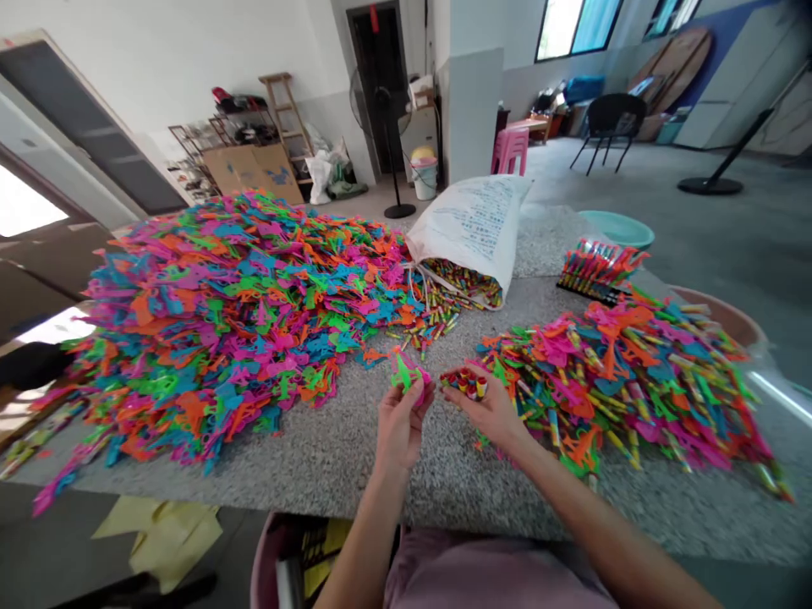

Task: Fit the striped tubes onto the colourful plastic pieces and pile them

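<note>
My left hand (402, 416) is closed on a few small plastic pieces (406, 376), bright green and pink, pinched under the thumb. Just to its right, my right hand (488, 410) curls around several short printed tubes (469, 384) with red and yellow ends. The two hands are close together but apart, over the speckled grey tabletop (355, 461). Left of them rises a large heap of loose plastic pieces (247, 304) in pink, orange, blue and green. On the right lies a pile of printed tubes with plastic pieces (622, 381).
A white woven sack (473, 224) lies on its side beyond my hands, printed tubes (444, 309) spilling from its mouth. A black rack of upright pieces (596, 275) stands back right. Behind it are a turquoise basin (618, 227) and a brown tub (723, 317).
</note>
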Motion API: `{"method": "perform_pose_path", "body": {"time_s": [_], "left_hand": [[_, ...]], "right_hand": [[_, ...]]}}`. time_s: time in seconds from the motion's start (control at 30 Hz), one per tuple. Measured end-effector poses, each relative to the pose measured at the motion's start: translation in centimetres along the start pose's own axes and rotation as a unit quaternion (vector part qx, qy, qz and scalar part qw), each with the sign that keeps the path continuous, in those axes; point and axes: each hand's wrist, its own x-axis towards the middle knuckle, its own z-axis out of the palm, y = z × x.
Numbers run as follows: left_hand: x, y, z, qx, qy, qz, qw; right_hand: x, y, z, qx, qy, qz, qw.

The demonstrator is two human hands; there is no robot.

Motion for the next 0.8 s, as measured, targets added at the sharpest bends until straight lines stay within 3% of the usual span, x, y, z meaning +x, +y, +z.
{"method": "perform_pose_path", "body": {"time_s": [0.13, 0.33, 0.53, 0.8], "left_hand": [[-3.9, -1.4, 2.2, 0.000, -0.033, -0.014, 0.999], [-5.8, -2.2, 3.6, 0.038, -0.086, -0.014, 0.995], [-7.2, -3.1, 4.8, 0.011, -0.083, -0.049, 0.995], [-7.8, -3.8, 6.8, -0.009, -0.065, -0.018, 0.998]], "right_hand": [[-3.6, -2.3, -2.5, -0.094, 0.027, -0.031, 0.995], [-6.8, -2.7, -4.3, -0.130, 0.080, -0.024, 0.988], [-8.0, -3.3, -4.8, -0.149, 0.104, -0.079, 0.980], [-8.6, -2.7, -4.9, -0.192, 0.113, -0.137, 0.965]]}}
